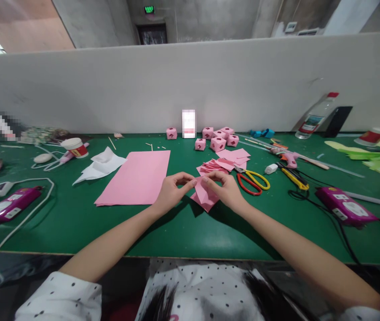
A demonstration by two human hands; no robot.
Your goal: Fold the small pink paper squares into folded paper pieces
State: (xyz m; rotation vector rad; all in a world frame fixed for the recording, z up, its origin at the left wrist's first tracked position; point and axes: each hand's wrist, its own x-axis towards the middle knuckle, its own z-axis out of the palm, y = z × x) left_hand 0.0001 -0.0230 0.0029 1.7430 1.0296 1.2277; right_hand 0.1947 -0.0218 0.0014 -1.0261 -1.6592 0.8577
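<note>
Between my two hands is a folded piece of pink paper [206, 197], its lower corner pointing toward me. My left hand [176, 189] pinches its upper left edge with thumb and fingertips. On the opposite side, my right hand [225, 189] grips the upper right part the same way. Just beyond the hands lies a pile of folded pink paper pieces [215, 166]. A stack of pink sheets [139, 178] lies left of my left hand. Scissors with red and yellow handles [253, 182] rest to the right of my right hand.
Several pink paper cubes [218, 143] stand at the back near a phone [189, 124]. Crumpled white paper [101, 165] and a paper cup [75, 147] are at left. On the right are a pink glue gun [289, 158], a purple box with cables [344, 206] and a bottle [315, 118].
</note>
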